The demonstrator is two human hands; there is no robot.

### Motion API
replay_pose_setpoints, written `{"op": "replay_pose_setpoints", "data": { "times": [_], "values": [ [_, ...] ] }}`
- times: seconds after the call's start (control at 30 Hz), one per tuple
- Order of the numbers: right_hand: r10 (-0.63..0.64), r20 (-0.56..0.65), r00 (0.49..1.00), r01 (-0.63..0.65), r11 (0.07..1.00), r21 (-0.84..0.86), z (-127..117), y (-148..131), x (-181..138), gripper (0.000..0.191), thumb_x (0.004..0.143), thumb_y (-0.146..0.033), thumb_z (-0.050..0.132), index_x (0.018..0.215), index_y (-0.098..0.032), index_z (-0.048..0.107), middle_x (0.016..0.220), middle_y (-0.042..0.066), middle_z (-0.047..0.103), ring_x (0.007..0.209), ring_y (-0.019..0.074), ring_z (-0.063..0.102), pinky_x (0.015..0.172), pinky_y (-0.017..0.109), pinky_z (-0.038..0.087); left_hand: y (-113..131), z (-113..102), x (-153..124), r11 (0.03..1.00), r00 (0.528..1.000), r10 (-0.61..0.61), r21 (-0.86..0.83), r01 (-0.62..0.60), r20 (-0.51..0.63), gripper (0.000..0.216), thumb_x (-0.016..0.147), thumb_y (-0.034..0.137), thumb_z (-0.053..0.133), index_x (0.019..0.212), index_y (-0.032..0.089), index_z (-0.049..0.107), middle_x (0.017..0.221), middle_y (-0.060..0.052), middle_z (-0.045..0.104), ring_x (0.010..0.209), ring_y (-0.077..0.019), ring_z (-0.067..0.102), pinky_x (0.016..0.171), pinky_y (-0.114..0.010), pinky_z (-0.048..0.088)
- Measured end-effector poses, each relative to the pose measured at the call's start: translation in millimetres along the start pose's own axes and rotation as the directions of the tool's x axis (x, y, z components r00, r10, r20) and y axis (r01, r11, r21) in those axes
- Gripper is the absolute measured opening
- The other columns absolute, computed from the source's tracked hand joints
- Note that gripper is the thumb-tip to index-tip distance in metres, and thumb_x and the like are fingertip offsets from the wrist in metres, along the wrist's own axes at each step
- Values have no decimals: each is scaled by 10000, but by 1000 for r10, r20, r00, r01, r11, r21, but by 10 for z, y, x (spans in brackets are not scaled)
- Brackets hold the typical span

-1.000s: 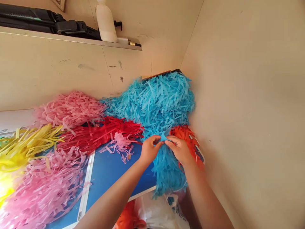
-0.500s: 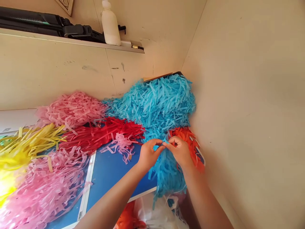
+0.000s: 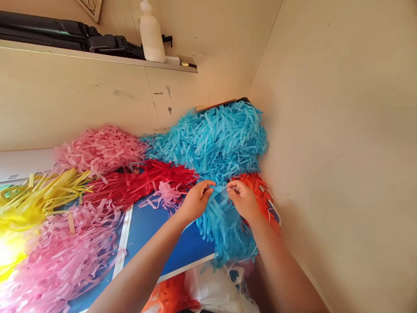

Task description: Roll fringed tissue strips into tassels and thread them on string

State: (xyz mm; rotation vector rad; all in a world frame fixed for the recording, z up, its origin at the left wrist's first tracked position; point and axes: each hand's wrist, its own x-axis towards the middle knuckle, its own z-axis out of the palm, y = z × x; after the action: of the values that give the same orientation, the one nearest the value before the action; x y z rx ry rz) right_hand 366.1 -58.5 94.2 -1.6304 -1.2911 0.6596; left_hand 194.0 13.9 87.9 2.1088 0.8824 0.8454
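Both hands over the near fringe. Left hand (image 3: 195,201): thumb and fingertips appear to pinch one end of a thin, translucent light-blue paper strip (image 3: 220,189). Right hand (image 3: 243,201): fingertips pinching, apparently at the strip's other end; exact contact too small to resolve.

Risk (judgement): tearing. Strip looks flimsy; uneven or hard pull between the hands would be the cause. Second risk: the near bright-blue shredded-paper fringe bundle (image 3: 228,239) could slide off, since its lower end reaches past the white front edge of the blue-topped bench (image 3: 143,226). Third: stray strands tangling with the orange-red paper fringe (image 3: 257,191), which lies close by the right hand.

Position: strip spans the gap between the two sets of fingertips, above the upper part of the near bundle. That bundle lies below and between the hands. Large bright-blue shredded-paper heap (image 3: 224,134) just beyond, against the wall corner. Red paper fringe (image 3: 140,184) beyond and left of the left hand.
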Motion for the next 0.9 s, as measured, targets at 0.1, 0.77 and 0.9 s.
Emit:
{"op": "replay_pose_setpoints", "data": {
  "times": [0.1,0.77,0.9],
  "values": [
    [-66,37,997,70,989,-131,-27,-71,39,201,859,-352,544,904,-209,678,697,1,652,579,151,570,537,245,402,0,20,-29,997,1000,-16,71,16,1,274,907,371,548,1093,202,657,906,-51,721,763,-193,665,659,-277,508],
    [-387,66,920,231,400,-887,-784,-560,453,158,891,-191,523,843,-185,673,792,45,717,695,189,607,657,310,289,210,666,52,909,965,205,398,-125,-165,311,928,258,527,1221,269,631,1287,-123,603,1212,-321,527,990,-506,399],
    [-430,53,901,229,370,-900,-747,-683,486,195,930,-204,485,890,-181,674,814,51,729,690,193,613,666,322,286,294,803,189,892,970,230,415,-177,-80,332,876,278,607,1204,281,658,1233,-130,621,1158,-338,543,950,-508,417]
  ]
}}
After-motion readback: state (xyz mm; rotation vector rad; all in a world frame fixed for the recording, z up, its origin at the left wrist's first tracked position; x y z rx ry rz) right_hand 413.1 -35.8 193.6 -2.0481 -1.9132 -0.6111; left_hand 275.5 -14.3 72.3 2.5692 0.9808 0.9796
